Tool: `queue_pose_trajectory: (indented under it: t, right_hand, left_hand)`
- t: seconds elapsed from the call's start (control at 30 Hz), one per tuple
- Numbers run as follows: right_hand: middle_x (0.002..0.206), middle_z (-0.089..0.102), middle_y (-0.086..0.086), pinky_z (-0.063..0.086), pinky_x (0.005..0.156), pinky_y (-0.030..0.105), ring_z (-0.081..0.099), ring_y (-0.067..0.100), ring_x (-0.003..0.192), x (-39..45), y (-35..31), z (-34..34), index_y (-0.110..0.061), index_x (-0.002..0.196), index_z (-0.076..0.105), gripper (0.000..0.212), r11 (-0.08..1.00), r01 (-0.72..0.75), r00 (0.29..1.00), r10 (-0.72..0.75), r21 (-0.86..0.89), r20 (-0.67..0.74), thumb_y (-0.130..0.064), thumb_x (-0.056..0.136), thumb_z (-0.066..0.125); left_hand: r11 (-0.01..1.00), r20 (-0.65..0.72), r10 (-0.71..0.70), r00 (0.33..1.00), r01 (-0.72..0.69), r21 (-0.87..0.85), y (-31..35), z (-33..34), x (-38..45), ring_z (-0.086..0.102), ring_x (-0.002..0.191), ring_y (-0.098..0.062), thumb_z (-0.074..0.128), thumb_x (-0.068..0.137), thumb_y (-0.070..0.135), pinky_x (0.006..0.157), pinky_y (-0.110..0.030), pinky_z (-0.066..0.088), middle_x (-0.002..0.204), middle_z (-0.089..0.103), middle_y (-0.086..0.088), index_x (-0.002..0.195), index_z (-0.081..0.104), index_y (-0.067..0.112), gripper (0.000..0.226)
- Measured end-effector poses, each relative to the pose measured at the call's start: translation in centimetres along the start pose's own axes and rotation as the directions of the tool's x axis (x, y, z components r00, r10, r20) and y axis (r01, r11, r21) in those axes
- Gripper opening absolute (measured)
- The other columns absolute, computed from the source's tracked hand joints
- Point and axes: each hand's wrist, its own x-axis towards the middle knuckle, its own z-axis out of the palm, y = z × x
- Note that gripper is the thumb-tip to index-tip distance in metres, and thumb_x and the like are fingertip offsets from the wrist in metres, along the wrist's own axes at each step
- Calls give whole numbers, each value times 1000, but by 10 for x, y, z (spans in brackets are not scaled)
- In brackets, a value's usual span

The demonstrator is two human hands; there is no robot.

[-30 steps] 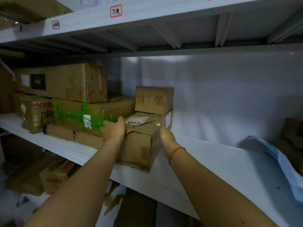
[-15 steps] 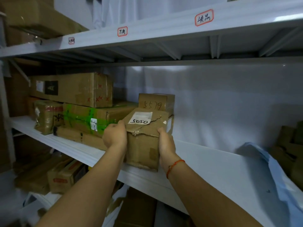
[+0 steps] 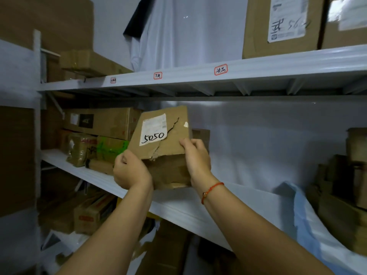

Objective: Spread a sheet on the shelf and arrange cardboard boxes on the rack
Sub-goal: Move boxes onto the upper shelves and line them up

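Note:
A torn brown cardboard box point(image 3: 168, 135) with a white label marked 5050 is tipped up toward me above the middle shelf point(image 3: 95, 175). My left hand point(image 3: 132, 171) grips its lower left corner. My right hand point(image 3: 196, 155), with a red wrist cord, holds its right edge. A white sheet point(image 3: 248, 203) covers the shelf and hangs up the back wall. Part of a smaller box point(image 3: 201, 135) shows behind the held one.
Stacked cardboard boxes point(image 3: 103, 124) fill the shelf's left part, one with green tape point(image 3: 109, 147). More boxes point(image 3: 341, 193) and a light blue sheet point(image 3: 303, 213) lie at the right. The upper shelf point(image 3: 258, 68) carries large boxes point(image 3: 282, 24). Boxes point(image 3: 91, 213) sit below.
The 5050 box has been lifted off the shelf and tilted so its labelled top faces me. Both hands rose with it, and my view has tipped upward.

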Motion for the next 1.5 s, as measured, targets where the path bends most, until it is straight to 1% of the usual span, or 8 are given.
queue_pose_trajectory:
  t: [0.1, 0.3, 0.5, 0.77, 0.9, 1.13, 1.33, 1.5]
  right_hand:
    - [104, 63, -6, 52, 86, 39, 60, 15, 93, -12, -26, 2, -31, 109, 56, 29, 993, 119, 989, -117, -13, 94, -50, 87, 55]
    - [118, 64, -1, 51, 93, 34, 61, 15, 108, -18, -90, 4, -23, 123, 56, 35, 910, 393, 885, -414, 134, 213, -36, 91, 60]
    - [124, 60, 1, 49, 89, 24, 57, 14, 112, 12, -161, -14, -17, 133, 51, 45, 794, 604, 782, -608, 72, 135, -33, 92, 59]
    - [136, 55, 0, 46, 104, 44, 55, 17, 121, 84, -221, -22, -21, 140, 44, 74, 702, 706, 699, -712, -93, -75, -57, 77, 53]
    - [139, 54, -5, 43, 105, 46, 52, 16, 126, 131, -226, -31, -28, 140, 44, 78, 684, 683, 663, -727, -256, -179, -64, 71, 46]
    - [131, 58, -1, 49, 97, 41, 57, 19, 116, 155, -212, -42, -25, 141, 40, 47, 603, 550, 574, -776, -578, -263, -26, 96, 52]
    - [106, 65, 10, 47, 81, 34, 60, 26, 98, 179, -192, -49, -15, 132, 51, 37, 258, 251, 407, -902, -933, -140, -20, 95, 54]
    - [101, 62, 12, 42, 71, 32, 56, 27, 90, 189, -176, -55, -8, 102, 65, 22, 138, 126, 308, -947, -982, -94, -17, 92, 48]
  left_hand:
    - [990, -71, 13, 997, -23, -139, 24, -15, -5, 57, 107, -34, 40, 81, 34, 83, -45, 51, 99, 65, -12, 94, 68, 13, 37]
    - [837, -85, 244, 966, -254, -485, 100, -28, -24, 59, 87, -5, 48, 92, 17, 53, -4, 44, 109, 60, -3, 108, 55, 18, 17]
    - [743, 38, 410, 911, -310, -593, 149, 17, -10, 61, 84, -3, 53, 90, 20, 67, -14, 49, 93, 62, 8, 96, 56, 21, 7]
    - [755, 253, 584, 771, -402, -518, 194, 121, 25, 62, 94, -9, 50, 90, 35, 79, -27, 54, 107, 65, 6, 113, 58, 19, 29]
    - [770, 391, 631, 670, -481, -418, 203, 177, 44, 59, 104, -7, 50, 91, 42, 94, -35, 51, 119, 62, 12, 128, 52, 31, 39]
    - [683, 585, 686, 433, -659, -313, 180, 233, 57, 47, 130, -17, 51, 89, 55, 110, -38, 35, 145, 48, 10, 148, 27, 36, 67]
    - [588, 608, 691, 391, -793, -159, 157, 260, 56, 50, 123, -30, 42, 88, 64, 102, -43, 36, 136, 53, -7, 149, 22, 37, 70]
    - [479, 614, 711, 342, -875, -67, 151, 271, 45, 52, 119, -31, 38, 85, 71, 111, -53, 25, 129, 55, -9, 148, 22, 35, 74]
